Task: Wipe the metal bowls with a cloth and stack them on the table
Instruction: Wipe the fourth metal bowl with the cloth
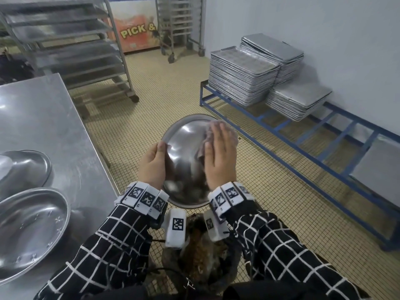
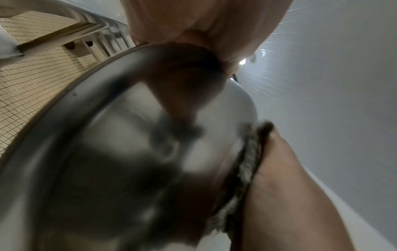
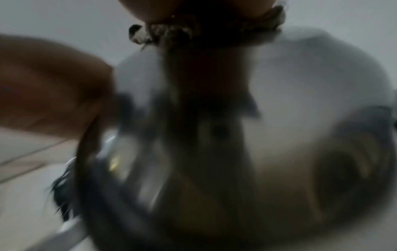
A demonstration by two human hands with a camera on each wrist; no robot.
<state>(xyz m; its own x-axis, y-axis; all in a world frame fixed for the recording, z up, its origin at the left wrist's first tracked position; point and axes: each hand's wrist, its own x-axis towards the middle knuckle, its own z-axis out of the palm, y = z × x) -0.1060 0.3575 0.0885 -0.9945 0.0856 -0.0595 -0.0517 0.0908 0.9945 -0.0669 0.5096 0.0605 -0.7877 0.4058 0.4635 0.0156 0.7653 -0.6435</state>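
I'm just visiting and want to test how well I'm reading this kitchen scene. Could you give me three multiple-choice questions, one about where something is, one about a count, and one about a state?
1. Where are the stacked baking trays?
A. On the blue frame by the wall
B. On the steel table
C. In the wheeled rack

2. How many bowls lie on the steel table?
A. None
B. Two
C. Five

3. How is the held bowl turned?
A. Hollow side up
B. Outer, domed side towards the person
C. Flat on the floor

Answers:
1. A: the baking trays sit piled on the blue frame along the wall.
2. B: two bowls rest on the steel table.
3. B: the left hand grips the rim of the held bowl while the right hand presses the cloth on its dome.
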